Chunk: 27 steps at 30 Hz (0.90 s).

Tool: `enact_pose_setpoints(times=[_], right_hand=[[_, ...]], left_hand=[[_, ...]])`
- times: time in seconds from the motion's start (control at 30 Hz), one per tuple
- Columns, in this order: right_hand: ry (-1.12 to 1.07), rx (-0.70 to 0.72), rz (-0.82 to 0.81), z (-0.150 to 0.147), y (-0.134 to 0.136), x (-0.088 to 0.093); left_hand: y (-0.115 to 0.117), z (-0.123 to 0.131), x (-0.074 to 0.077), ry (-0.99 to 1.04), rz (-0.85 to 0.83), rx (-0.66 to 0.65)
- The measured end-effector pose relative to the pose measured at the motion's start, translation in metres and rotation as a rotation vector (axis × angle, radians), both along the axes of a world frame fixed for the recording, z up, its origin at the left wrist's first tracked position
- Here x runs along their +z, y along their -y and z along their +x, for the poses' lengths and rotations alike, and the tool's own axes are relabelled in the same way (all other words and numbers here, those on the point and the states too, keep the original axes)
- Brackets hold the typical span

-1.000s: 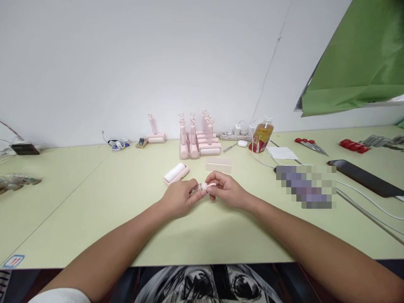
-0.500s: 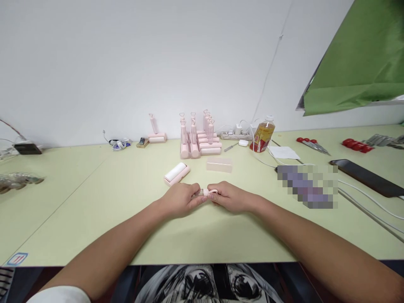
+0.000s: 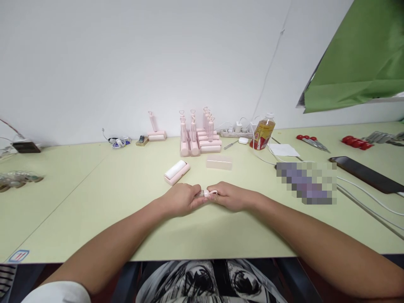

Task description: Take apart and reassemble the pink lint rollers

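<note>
Close to the table's front, my left hand [image 3: 180,200] is closed round the clear shaft of a lint roller handle [image 3: 206,193]. The fingers of my right hand [image 3: 232,196] pinch the pale pink loop at the handle's other end. Most of the shaft is hidden in my left hand. Just beyond my left hand lies a pink lint roller head [image 3: 177,172] with a white roll, without a handle. A translucent pink cover [image 3: 219,162] rests on the table to the right of it.
Several pink lint rollers [image 3: 195,145] with upright handles stand together by the wall, another roller [image 3: 157,135] to their left. Rightward are a screwdriver [image 3: 231,145], a power strip [image 3: 236,134], a drink bottle [image 3: 263,132], white cables, a dark phone [image 3: 364,173] and red-ended metal tools [image 3: 312,142].
Both hands keep their grip on the handle and have barely moved. The view has shifted slightly, with the table's contents a little higher in the picture.
</note>
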State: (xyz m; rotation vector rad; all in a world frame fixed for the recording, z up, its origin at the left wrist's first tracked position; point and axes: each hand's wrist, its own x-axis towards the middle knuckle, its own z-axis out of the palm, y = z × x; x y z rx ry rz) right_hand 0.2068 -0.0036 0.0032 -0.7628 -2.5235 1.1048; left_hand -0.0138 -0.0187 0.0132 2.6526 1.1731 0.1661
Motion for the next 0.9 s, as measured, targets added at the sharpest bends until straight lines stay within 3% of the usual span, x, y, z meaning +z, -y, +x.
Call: enact_pose_setpoints(times=[0.47, 0.77, 0.9], right_hand=[[0.088, 0.062, 0.075, 0.003, -0.001, -0.002], [-0.096, -0.127, -0.072, 0.0, 0.0, 0.002], [-0.225, -0.301, -0.115, 0.003, -0.004, 0.008]], left_hand=[[0.004, 0.005, -0.002, -0.101, 0.027, -0.012], [0.007, 0.015, -0.001, 0.066, 0.074, 0.047], [-0.002, 0.001, 0.002, 0.29, 0.055, 0.171]])
